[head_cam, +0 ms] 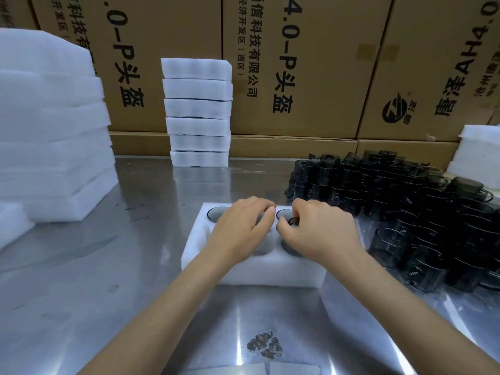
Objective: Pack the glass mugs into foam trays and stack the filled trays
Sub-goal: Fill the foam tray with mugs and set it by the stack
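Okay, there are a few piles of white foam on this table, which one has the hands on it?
The single foam tray lying flat at the table's near middle. The left hand and right hand rest on it; the narrow stack behind and the big pile at left go untouched.

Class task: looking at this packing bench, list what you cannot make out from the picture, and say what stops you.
Head view only:
- How many pockets of the foam tray are filled: both hands cover its middle.
- What the left hand touches: its palm hides it.
- Contents of the tray stack: only foam sides show.
- Number of glass mugs: dark, overlapping, cut off at the right edge.
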The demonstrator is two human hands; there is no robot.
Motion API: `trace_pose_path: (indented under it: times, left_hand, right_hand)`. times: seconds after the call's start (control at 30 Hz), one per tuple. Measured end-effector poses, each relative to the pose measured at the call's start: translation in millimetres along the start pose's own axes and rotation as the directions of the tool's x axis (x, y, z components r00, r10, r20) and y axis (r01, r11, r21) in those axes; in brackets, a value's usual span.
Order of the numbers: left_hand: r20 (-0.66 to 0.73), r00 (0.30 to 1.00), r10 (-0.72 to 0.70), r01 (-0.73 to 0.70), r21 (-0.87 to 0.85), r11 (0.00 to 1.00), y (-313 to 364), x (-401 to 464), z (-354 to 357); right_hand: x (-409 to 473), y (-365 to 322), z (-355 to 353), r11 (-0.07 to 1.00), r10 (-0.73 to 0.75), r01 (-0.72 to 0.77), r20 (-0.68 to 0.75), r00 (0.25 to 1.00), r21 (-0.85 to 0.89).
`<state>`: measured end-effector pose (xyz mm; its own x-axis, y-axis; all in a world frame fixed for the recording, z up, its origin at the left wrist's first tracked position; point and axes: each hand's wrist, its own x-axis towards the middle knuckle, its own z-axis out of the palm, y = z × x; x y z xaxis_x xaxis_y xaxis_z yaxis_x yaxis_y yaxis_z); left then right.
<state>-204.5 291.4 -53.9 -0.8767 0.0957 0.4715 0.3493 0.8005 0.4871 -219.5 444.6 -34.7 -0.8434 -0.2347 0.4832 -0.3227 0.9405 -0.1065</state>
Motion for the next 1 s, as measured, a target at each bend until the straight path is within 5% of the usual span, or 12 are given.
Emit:
trace_pose_path:
  times: [0.17,0.3,0.37,0.53,0.7,1.0]
  left_hand:
    - [0.001,1.0,0.025,-0.024,-0.048,0.999,2.8,-0.2,-6.1]
    - [0.013,0.99,0.139,-0.138,-0.038,0.99,10.9,-8.6,-14.6]
    - [0.034,0.971,0.238,-0.238,0.005,0.971,14.3,-20.7,-18.4]
    - [0.091,0.897,0.433,-0.442,0.148,0.885,11.2,-45.4,-19.8]
    - [0.171,0.905,0.389,-0.418,0.192,0.888,5.3,-50.3,-17.0]
    - [0.114,0.899,0.423,-0.439,0.223,0.871,6.7,-52.2,-9.9]
  right_hand:
    - [-0.9,8.9,-8.5,0.998,0.041,-0.045,0.122,0.992,0.031]
    - [-16.5,28.8,-19.1,0.867,-0.039,0.037,-0.005,0.999,0.497]
    - [-28.3,37.7,-17.7,0.79,-0.134,0.142,-0.059,0.989,0.597]
    - [-44.4,47.9,-5.9,0.787,-0.298,0.201,0.075,0.951,0.584]
    - [-47.4,42.6,6.6,0.898,-0.382,0.306,0.217,0.898,0.315]
    - [-51.7,43.1,16.5,0.912,-0.346,0.283,0.189,0.919,0.295]
